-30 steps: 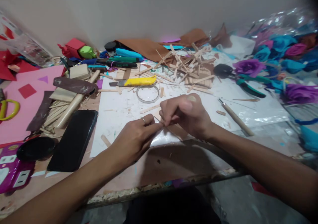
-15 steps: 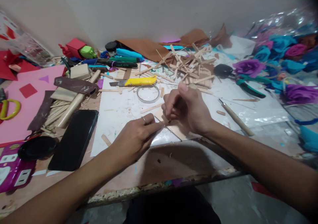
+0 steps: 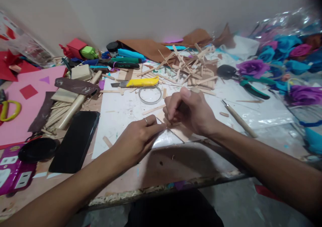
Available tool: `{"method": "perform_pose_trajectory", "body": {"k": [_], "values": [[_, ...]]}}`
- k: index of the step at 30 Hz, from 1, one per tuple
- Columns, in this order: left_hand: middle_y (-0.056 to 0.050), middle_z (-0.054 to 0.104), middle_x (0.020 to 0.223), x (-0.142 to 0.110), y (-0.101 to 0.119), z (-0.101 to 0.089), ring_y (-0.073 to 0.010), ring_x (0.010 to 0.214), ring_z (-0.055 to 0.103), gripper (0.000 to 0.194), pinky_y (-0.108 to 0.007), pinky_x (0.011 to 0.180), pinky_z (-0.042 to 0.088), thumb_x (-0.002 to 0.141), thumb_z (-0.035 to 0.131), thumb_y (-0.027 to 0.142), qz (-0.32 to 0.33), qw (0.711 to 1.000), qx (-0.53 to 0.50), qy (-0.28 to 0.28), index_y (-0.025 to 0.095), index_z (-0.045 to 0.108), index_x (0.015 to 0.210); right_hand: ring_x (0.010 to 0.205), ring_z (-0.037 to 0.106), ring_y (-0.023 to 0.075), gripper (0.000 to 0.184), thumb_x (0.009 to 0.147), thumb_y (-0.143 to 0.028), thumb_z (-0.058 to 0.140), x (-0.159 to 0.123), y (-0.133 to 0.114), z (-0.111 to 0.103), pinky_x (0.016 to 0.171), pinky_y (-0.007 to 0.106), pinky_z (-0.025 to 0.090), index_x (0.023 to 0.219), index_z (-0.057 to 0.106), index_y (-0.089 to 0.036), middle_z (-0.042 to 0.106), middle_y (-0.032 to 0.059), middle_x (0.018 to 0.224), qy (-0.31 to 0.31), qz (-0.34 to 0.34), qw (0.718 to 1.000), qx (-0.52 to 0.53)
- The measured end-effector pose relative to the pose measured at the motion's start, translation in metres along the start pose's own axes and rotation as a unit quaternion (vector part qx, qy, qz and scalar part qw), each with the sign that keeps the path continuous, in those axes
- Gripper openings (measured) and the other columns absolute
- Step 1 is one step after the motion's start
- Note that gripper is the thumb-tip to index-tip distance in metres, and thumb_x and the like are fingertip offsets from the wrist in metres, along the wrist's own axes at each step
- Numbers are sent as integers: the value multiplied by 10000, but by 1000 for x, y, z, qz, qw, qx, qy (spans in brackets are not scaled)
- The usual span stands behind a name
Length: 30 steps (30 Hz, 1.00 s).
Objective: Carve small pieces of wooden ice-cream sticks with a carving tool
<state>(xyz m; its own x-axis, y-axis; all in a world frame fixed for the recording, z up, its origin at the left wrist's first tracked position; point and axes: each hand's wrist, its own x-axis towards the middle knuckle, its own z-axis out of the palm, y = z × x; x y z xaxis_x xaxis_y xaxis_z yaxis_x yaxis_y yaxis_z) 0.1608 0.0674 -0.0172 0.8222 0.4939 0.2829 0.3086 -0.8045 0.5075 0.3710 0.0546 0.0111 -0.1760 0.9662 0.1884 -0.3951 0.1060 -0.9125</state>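
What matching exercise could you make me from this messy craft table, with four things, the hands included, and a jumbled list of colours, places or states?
Things:
1. Left hand
2. Phone
3. Box cutter
4. Pale flat piece

Clues:
A. Yellow body
B. Partly hidden by the right hand
C. Wears a ring
D. Dark-faced, left of the white sheet

Pairs: 1-C, 2-D, 3-A, 4-B

Busy at a cluttered bench (image 3: 125, 183), with left hand (image 3: 139, 138) at the edge of a flat wooden piece (image 3: 181, 133) and right hand (image 3: 192, 112) curled over it, between black phone (image 3: 75, 141) at left and, farther off, yellow cutter (image 3: 143, 82) and heaped sticks (image 3: 192, 71).
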Motion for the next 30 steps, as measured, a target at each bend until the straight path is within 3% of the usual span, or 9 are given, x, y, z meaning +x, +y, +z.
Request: {"method": "perform_pose_trajectory", "body": {"k": [6, 12, 16, 20, 23, 27, 30], "values": [[-43, 575, 935, 2, 1, -2, -146, 806, 578, 275, -265, 690, 447, 1087, 507, 160, 13, 1000, -11, 13, 169, 691, 1291, 484, 339, 105, 688, 911, -770, 620, -1, -3, -2, 487, 281, 249, 578, 683, -171, 375, -38, 489, -7, -13, 1000, -13], [-67, 610, 976, 1, 0, -1, -166, 855, 604, 255, -286, 742, 488, 1086, 505, 171, 1, 1000, -9, 3, 167, 703, 1246, 457, 346, 101, 675, 892, -760, 649, -2, 1, -1, 461, 284, 220, 575, 690, -166, 424, -26, 481, -3, -4, 1000, -21], [-77, 645, 1010, 1, 0, -1, -173, 868, 632, 257, -294, 753, 510, 1083, 506, 175, 13, 1000, -12, 9, 188, 688, 1264, 490, 402, 111, 648, 890, -735, 667, -4, 1, 2, 478, 278, 274, 577, 677, -167, 492, -8, 514, 1, 4, 1000, -29], [-91, 677, 1088, 1, -1, -1, -186, 942, 666, 223, -303, 798, 523, 1079, 504, 166, 9, 1000, -29, 9, 192, 694, 1193, 551, 437, 111, 589, 968, -594, 663, -7, -1, 7, 545, 275, 346, 565, 607, -167, 504, -7, 561, -54, -26, 996, -66], [-66, 683, 1032, 0, -2, -1, -175, 916, 660, 178, -297, 786, 508, 1070, 520, 153, 20, 999, -25, 14, 193, 688, 1114, 562, 417, 102, 593, 1026, -528, 617, -9, -1, 9, 578, 273, 365, 558, 534, -173, 479, -17, 576, -82, -44, 989, -112], [-67, 676, 1057, 0, -2, 0, -176, 930, 662, 210, -300, 802, 521, 1071, 497, 137, 23, 999, -30, 7, 200, 675, 1162, 555, 413, 106, 598, 1052, -540, 571, -13, 7, 10, 564, 276, 349, 572, 521, -187, 465, -25, 575, -55, -28, 988, -139], [-77, 666, 1039, 1, -2, 2, -177, 913, 666, 229, -297, 786, 535, 1079, 493, 157, 14, 1000, -18, 7, 186, 689, 1194, 519, 403, 109, 611, 1009, -617, 600, -12, 17, 7, 514, 281, 296, 572, 546, -194, 443, -31, 538, 5, -7, 996, -86]]}}
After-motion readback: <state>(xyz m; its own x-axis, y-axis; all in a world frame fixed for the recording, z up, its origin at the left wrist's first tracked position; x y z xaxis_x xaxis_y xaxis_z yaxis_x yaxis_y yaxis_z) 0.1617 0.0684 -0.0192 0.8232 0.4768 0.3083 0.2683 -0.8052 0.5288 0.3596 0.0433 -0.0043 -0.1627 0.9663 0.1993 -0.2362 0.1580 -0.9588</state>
